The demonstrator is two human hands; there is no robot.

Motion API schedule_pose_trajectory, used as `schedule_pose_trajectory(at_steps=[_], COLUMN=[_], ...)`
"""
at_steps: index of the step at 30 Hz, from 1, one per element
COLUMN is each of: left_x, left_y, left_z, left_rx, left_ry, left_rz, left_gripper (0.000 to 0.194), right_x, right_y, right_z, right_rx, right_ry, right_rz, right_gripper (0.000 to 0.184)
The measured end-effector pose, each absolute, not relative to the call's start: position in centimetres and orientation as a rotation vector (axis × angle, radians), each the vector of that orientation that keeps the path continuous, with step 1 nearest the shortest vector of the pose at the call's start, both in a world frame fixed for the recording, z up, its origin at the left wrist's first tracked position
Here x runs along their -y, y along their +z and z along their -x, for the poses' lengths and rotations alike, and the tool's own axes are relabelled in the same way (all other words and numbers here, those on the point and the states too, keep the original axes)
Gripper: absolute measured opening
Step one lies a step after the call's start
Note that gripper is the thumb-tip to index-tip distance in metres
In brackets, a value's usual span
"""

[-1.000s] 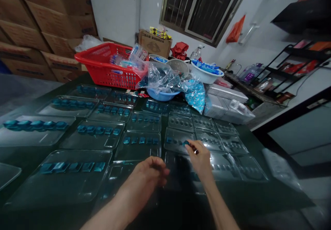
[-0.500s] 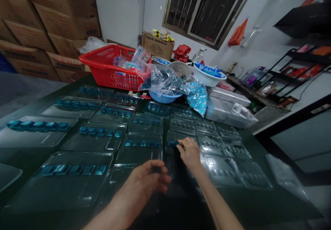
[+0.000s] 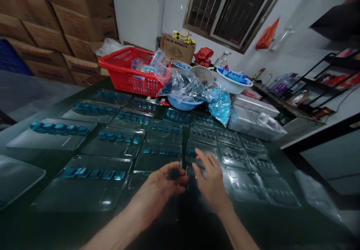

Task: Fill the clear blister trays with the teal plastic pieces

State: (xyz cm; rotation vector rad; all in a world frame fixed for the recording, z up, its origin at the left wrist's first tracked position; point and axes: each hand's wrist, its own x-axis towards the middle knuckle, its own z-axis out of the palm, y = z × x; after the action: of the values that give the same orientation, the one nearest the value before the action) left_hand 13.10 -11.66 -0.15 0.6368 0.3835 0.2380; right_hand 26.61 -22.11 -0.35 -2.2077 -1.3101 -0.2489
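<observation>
My left hand [image 3: 164, 188] is in front of the nearer middle trays, its fingers curled round a small dark teal block [image 3: 173, 174] that shows only in part. To its right, my right hand [image 3: 209, 177] hangs over a clear plastic tray [image 3: 209, 150], thumb and fingers apart, with nothing visible in them. In that tray a dark blue block [image 3: 192, 153] sits beside my fingertips; the rest of its row is hidden by the hand. Left of it, another clear tray [image 3: 157, 163] carries a row of several teal blocks [image 3: 162, 151].
More clear trays with teal rows [image 3: 95, 174] cover the dark green table [image 3: 197, 227]. Clear moulded trays [image 3: 244, 182] lie at the right. Behind stand a red basket [image 3: 135, 79], a blue basin [image 3: 185, 104], a bag of blue pieces [image 3: 219, 105] and a white basin [image 3: 233, 85].
My right hand has drawn back a little towards me from the tray and its fingers have spread. The left hand stays close by. The whole view has shifted slightly.
</observation>
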Motion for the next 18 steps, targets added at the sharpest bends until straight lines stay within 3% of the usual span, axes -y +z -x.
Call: schedule_pose_trajectory(at_steps=[7, 15, 18], left_x=[12.4, 13.0, 12.8], left_y=[0.4, -0.3, -0.1], left_z=[-13.3, -13.1, -13.4], left_rx=[-0.407, -0.444, -0.443], left_ry=[0.266, 0.303, 0.28], left_rz=[-0.938, -1.352, -1.334], left_gripper=[0.033, 0.038, 0.032], right_x=[22.8, 23.3, 23.7], right_y=[1.4, 0.7, 0.9], right_z=[-21.8, -22.1, -22.4], right_rx=[1.248, 1.15, 1.173], right_ry=[0.043, 0.168, 0.236], right_rz=[2.055, 1.88, 1.789], right_gripper=[0.02, 0.02, 0.021])
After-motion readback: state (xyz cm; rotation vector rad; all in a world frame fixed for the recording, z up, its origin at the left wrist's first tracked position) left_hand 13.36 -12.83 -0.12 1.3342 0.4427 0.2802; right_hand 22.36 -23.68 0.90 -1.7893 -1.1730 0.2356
